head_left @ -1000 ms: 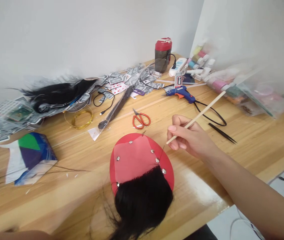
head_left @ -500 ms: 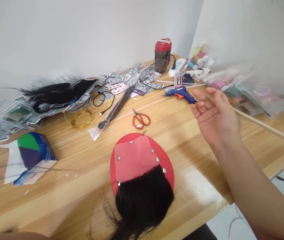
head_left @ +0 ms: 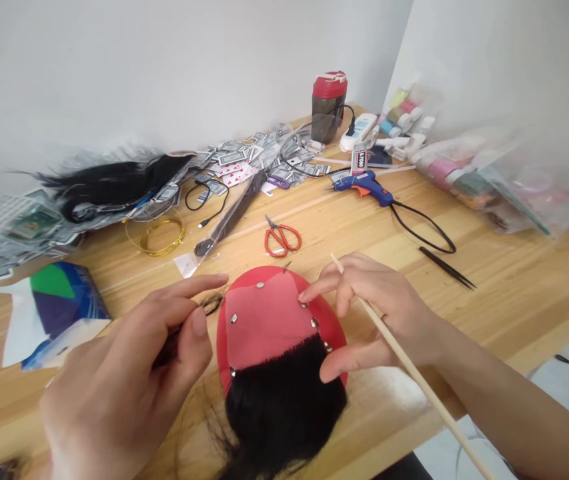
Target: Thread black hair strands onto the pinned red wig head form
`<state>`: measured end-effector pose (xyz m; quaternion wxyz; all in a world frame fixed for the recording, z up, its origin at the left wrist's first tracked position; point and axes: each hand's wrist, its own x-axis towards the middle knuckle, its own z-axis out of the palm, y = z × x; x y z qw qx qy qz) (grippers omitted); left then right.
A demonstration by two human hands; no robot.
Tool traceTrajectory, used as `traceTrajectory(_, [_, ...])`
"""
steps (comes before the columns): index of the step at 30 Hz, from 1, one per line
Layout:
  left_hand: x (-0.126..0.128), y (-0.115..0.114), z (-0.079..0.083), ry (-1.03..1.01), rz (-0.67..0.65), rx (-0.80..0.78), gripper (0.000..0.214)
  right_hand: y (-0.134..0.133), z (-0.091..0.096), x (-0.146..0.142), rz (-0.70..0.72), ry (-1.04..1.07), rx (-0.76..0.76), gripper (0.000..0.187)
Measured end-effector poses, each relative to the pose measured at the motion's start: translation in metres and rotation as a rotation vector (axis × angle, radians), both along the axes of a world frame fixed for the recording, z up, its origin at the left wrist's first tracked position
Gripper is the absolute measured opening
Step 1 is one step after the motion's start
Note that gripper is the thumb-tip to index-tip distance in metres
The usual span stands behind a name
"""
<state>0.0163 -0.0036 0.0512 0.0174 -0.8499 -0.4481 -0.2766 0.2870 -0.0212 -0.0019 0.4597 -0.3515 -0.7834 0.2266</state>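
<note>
Pinched between the thumb and fingers of the left hand (head_left: pixel 129 373) is a small loop of dark hair (head_left: pixel 211 305), while a thin pale stick (head_left: pixel 429 393) is held across the fingers of the right hand (head_left: pixel 389 300), whose forefinger and thumb are spread. Both hands are brought to a rounded red form (head_left: pixel 333 325) at the lower centre of the frame; whether it is pressed by the right fingertips cannot be told. Over it a sheer mesh (head_left: pixel 267 327) is fixed with silvery pins (head_left: pixel 234 319), and the lower part is covered by black hair (head_left: pixel 284 403).

The mesh is judged light, soft and easily torn, best held near the pins; the hair seems slippery and is better gripped in small bunches. The stick looks light and stiff, to be held along its shaft.

Beyond, red-handled scissors (head_left: pixel 283 240) are seen near the centre, a blue glue gun (head_left: pixel 364 187) and black tweezers (head_left: pixel 447 268) to the right, and a coil of yellow wire (head_left: pixel 161 238) to the left. Cards (head_left: pixel 237 172) are scattered at upper centre.
</note>
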Motion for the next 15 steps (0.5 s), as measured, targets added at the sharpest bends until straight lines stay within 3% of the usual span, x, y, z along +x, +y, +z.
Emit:
traceTrajectory(4, [0.006,0.0,0.001,0.023,-0.103,0.03,0.017,-0.005,-0.005,-0.006,0.021,0.062,-0.016,0.044])
traceTrajectory(7, [0.013,0.003,-0.001,0.035,-0.161,0.039,0.021,-0.011,-0.005,-0.012,0.06,0.155,-0.143,0.037])
traceTrajectory(11, [0.019,0.006,-0.008,0.025,-0.22,-0.001,0.02,-0.016,0.001,-0.011,0.182,0.206,-0.277,0.042])
traceTrajectory(15, [0.025,0.001,-0.019,0.038,-0.436,-0.038,0.016,-0.017,0.011,-0.001,0.343,0.201,-0.327,0.048])
